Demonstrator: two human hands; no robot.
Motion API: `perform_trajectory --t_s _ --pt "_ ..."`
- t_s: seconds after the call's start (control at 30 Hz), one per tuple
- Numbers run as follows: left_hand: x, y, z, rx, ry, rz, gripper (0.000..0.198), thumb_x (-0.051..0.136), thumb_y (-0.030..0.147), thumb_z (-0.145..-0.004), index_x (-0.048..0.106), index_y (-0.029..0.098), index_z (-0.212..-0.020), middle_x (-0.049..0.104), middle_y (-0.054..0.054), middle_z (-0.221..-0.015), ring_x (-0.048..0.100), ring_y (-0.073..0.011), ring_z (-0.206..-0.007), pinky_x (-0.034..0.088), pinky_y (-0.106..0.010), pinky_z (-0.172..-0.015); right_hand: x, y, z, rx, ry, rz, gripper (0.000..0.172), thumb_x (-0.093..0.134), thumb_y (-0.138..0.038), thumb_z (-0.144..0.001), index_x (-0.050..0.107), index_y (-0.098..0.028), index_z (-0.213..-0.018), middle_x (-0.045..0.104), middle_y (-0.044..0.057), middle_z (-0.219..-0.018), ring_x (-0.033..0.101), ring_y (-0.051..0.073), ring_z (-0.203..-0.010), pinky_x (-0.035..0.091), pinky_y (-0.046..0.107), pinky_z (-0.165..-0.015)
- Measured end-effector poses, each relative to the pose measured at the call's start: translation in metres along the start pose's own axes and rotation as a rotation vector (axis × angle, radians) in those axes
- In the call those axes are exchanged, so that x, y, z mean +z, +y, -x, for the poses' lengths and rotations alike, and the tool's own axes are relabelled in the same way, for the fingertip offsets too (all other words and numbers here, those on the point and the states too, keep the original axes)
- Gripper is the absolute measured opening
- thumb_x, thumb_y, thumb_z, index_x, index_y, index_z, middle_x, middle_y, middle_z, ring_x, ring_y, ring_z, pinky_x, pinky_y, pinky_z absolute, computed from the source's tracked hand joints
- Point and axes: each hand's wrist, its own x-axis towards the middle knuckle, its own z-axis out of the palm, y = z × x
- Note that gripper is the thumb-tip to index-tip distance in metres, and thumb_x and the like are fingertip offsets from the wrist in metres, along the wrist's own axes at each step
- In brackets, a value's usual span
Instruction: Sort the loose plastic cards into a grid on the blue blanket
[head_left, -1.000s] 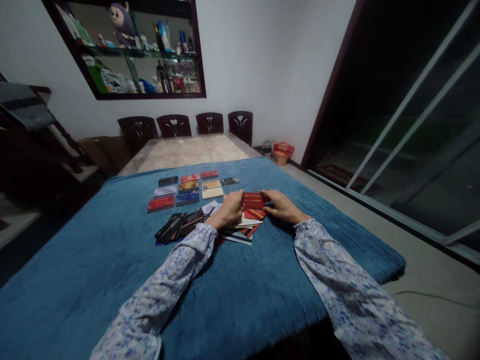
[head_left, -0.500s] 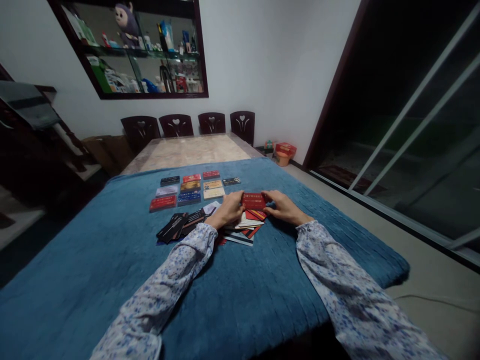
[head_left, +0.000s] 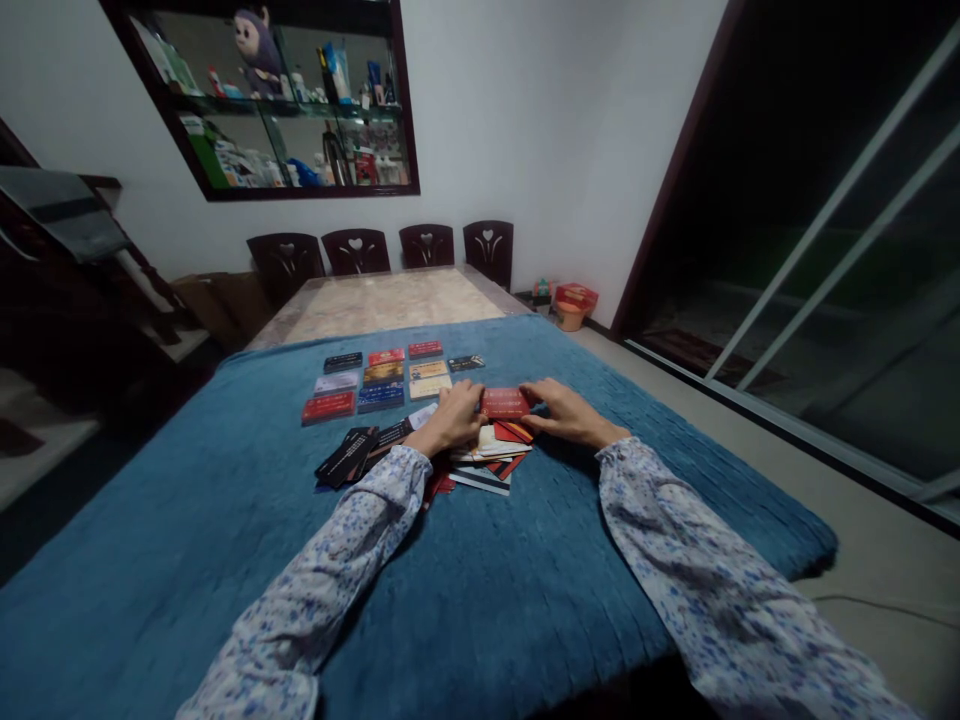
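A red card point(head_left: 505, 402), perhaps with others beneath it, is held by its two short edges between my hands. My left hand point(head_left: 454, 415) is closed on its left edge, and my right hand point(head_left: 566, 412) grips the right edge. Below them lies a loose pile of cards, with white and orange ones point(head_left: 495, 441) near the fingers and black ones point(head_left: 346, 456) at the left. Beyond my left hand, stacks of cards sit in rows, among them a red stack point(head_left: 328, 406), a blue stack point(head_left: 381, 397) and a black card point(head_left: 466, 363).
A blue cloth point(head_left: 187, 500) covers the near part of the table, whose marble top point(head_left: 397, 297) shows beyond. Dark chairs point(head_left: 488, 250) stand at the far end. An orange bucket point(head_left: 570, 316) is on the floor to the right of them.
The red card between my hands has tilted slightly and its face looks paler. Both hands keep their hold; the view has shifted a little.
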Motion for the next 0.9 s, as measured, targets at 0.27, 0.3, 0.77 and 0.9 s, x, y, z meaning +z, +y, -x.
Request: perform_trajectory --t_s 0.27,0.3,0.77,0.9 --pt "-0.012 -0.003 0.002 -0.014 -0.046 -0.040 0.024 0.065 0.023 -0.086 0.062 0.017 -0.109 0.061 -0.015 -0.117 0.058 -0.0325 -0.112 0.045 -0.046 -0.096 -0.008 -0.001 -0.011 -0.007 -0.068 -0.011 0.040 0.071 -0.039 -0.089 0.068 -0.018 -0.123 0.069 0.010 -0.100 0.061 0.024 -0.093 0.047 0.036 -0.082" --pt "-0.015 -0.005 0.003 -0.009 -0.052 -0.044 0.023 0.064 0.022 -0.087 0.062 0.017 -0.109 0.061 -0.015 -0.116 0.058 -0.0326 -0.112 0.045 -0.046 -0.096 -0.008 0.000 -0.013 -0.011 -0.074 -0.016 0.041 0.072 -0.039 -0.088 0.068 -0.018 -0.124 0.069 0.010 -0.101 0.061 0.025 -0.093 0.048 0.036 -0.083" --pt "-0.035 -0.041 -0.005 -0.048 -0.060 -0.052 0.029 0.063 0.021 -0.084 0.063 0.019 -0.113 0.063 -0.015 -0.120 0.059 -0.0339 -0.115 0.044 -0.048 -0.101 -0.002 0.000 -0.062 -0.076 -0.148 -0.021 0.042 0.074 -0.043 -0.086 0.072 -0.015 -0.118 0.070 0.012 -0.102 0.062 0.025 -0.095 0.047 0.036 -0.084" --pt "-0.038 -0.050 -0.006 -0.058 -0.060 -0.071 0.027 0.063 0.020 -0.084 0.063 0.019 -0.112 0.064 -0.014 -0.120 0.059 -0.0338 -0.117 0.044 -0.047 -0.102 0.002 0.000 -0.078 -0.114 -0.142 -0.033 0.035 0.074 -0.039 -0.085 0.073 -0.018 -0.113 0.071 0.009 -0.099 0.062 0.024 -0.093 0.047 0.035 -0.084"
